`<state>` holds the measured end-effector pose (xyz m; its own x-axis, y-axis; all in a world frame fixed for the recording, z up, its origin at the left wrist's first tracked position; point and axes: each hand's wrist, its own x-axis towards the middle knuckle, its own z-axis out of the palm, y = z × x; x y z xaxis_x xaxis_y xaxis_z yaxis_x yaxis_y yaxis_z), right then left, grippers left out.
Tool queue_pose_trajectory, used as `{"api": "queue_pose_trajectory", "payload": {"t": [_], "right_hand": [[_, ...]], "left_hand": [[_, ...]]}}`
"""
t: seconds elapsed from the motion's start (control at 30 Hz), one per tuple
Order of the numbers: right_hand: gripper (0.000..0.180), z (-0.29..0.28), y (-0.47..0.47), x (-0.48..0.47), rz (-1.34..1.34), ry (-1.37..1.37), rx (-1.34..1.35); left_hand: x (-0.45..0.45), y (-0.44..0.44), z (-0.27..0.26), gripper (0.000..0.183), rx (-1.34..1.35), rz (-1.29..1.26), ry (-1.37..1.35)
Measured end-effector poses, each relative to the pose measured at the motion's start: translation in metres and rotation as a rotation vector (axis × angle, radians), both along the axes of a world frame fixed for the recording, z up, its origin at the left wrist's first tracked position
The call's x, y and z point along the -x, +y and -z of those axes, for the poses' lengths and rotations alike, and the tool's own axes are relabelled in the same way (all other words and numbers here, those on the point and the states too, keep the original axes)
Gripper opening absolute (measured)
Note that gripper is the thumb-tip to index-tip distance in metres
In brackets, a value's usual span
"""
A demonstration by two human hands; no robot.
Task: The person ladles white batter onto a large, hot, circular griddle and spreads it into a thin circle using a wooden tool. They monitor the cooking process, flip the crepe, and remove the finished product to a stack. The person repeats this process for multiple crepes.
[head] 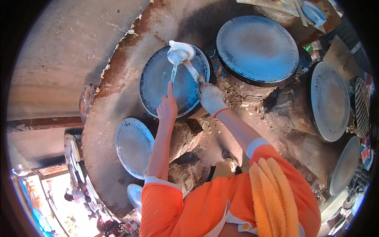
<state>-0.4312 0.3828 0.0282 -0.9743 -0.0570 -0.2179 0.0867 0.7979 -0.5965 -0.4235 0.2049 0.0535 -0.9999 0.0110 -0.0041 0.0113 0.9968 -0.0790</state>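
Observation:
My right hand (211,94), in a pale knitted glove with a red cuff edge, grips the handle of a ladle-like tool (191,69). White batter or soft dough (182,47) covers its round head and hangs over the rim. My bare left hand (168,106) has its index finger stretched out and the other fingers curled. A thin whitish strip (175,72) runs from that fingertip to the round head; whether it is a utensil's handle or a strand of batter is unclear. Both hands are over a dark round griddle (157,80) dusted with white.
More round griddles stand around me: a large one (257,49) at upper right, others at right (330,100) and left (134,145). Rough clay-like bases (189,139) support some. A blue-white container (314,13) sits on a board at the top right. A person (77,195) is far off at lower left.

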Motion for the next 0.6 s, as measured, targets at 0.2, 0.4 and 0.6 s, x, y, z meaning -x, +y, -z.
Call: {"api": "queue_pose_trajectory", "payload": {"t": [0.2, 0.4, 0.6], "right_hand": [[0.033, -0.017, 0.059, -0.066, -0.060, 0.093, 0.296], [0.025, 0.026, 0.023, -0.074, 0.165, 0.541, 0.335], [0.038, 0.029, 0.004, -0.053, 0.166, 0.399, 0.153]], "left_hand": [[0.017, -0.027, -0.007, 0.064, -0.002, -0.075, -0.093], [0.065, -0.019, 0.020, 0.062, -0.194, -0.048, -0.005], [0.076, -0.058, 0.004, 0.057, -0.282, -0.107, -0.030]]}}
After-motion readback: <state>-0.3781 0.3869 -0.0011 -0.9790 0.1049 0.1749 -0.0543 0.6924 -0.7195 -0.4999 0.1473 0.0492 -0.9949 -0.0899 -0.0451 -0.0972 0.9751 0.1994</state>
